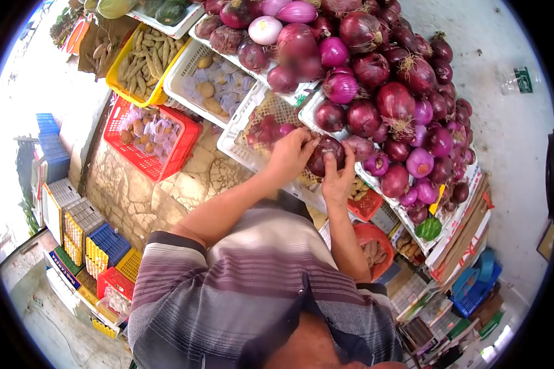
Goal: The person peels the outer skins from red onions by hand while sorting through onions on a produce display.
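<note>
A dark red onion (325,154) is held up between my two hands, in front of the white crate (240,144). My left hand (291,155) touches it from the left, its thumb and fingers pinched together at the onion's skin. From below and the right, my right hand (340,178) grips the same onion, the thumb lying across its front. Just behind my right fingertips sits another red onion (359,147), at the edge of a large heap of red onions (395,101). A few onions (268,130) lie in the white crate beside my left hand.
Left of the heap stand a white basket of netted potatoes (177,83), a yellow crate of long roots (112,77) and a red crate (194,132) on the floor. Stacked crates (108,243) line the lower left. A green pepper (429,229) lies at the heap's lower edge.
</note>
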The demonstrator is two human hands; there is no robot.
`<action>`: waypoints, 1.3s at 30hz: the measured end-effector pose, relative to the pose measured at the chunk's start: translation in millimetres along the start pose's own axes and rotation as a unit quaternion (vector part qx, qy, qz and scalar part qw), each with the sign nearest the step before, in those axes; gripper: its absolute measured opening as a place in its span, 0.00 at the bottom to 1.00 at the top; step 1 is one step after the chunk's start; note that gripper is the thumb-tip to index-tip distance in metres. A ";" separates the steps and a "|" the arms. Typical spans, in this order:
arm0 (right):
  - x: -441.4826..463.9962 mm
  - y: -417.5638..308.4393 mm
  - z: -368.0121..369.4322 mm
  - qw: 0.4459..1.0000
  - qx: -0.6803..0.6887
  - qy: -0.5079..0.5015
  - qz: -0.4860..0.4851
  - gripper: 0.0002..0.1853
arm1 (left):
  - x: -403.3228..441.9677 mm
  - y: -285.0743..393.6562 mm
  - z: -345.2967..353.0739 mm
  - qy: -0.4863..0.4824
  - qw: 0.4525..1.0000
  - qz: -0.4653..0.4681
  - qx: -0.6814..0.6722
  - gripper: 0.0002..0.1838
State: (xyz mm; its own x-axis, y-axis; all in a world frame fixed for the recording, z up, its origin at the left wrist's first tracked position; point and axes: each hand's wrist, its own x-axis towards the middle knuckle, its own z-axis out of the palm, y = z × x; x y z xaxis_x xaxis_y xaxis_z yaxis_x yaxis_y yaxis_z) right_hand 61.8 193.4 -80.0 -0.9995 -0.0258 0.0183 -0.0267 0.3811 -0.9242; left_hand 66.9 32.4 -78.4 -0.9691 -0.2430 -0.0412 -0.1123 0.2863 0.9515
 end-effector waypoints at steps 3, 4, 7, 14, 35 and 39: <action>-3.9 3.7 -3.7 0.996 0.059 -0.003 0.065 0.28 | 1.2 -15.0 3.8 0.037 0.999 0.022 0.011 0.12; -6.0 1.1 -3.4 0.989 0.103 -0.005 0.107 0.27 | 3.2 -24.0 1.7 0.024 0.999 -0.027 0.017 0.13; -2.4 2.7 -8.3 0.979 0.185 0.007 0.089 0.29 | 10.1 -54.5 -10.0 0.008 0.993 -0.107 0.045 0.13; -5.7 18.7 -12.6 0.949 0.294 -0.002 0.114 0.26 | 21.0 -57.9 -38.0 -0.078 0.983 -0.127 0.104 0.22; -14.0 20.1 -15.6 0.948 0.301 -0.029 0.101 0.29 | 18.3 -85.0 -24.2 -0.015 0.979 -0.168 0.112 0.14; -8.3 11.6 -24.4 0.987 0.142 -0.068 0.036 0.30 | 17.9 -92.7 -20.5 -0.104 0.982 -0.143 0.061 0.23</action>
State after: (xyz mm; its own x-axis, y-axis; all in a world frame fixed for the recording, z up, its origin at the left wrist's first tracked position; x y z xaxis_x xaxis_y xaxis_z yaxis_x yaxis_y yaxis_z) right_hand 69.4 220.6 -81.6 -0.9866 -0.1392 -0.0848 0.0694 0.1120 -0.9913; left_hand 64.5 -17.6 -161.1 -0.9162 -0.1389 -0.3758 -0.4005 0.3462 0.8484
